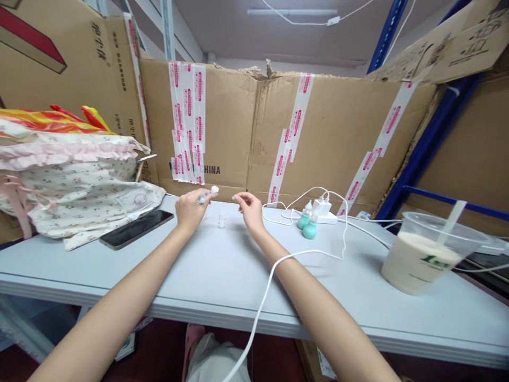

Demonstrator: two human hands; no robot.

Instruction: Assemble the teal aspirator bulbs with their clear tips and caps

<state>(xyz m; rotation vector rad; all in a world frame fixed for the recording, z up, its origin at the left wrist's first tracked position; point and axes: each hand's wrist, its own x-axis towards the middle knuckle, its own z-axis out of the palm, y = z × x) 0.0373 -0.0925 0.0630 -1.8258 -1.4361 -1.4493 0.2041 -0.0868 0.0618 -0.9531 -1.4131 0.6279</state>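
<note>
My left hand (191, 211) is closed around a small clear tube (203, 198), and a round white tip (215, 189) sticks out past the fingers. To its right, my right hand (249, 208) is raised just over the table with thumb and fingers pinched together. A tiny pale piece (234, 197) shows at those fingertips, too small to name. Between the hands, a little clear plastic piece (221, 220) stands on the table. Two teal squeeze bulbs (309, 229) with clear tips sit beyond my right wrist.
A black phone (137, 229) lies on the grey table (222, 276) beside a floral cloth bag (83, 191). A white cable (274, 270) crosses my right forearm from a charger (321, 206). A drink cup with a straw (417, 260) stands at right. Cardboard (230, 116) walls the back.
</note>
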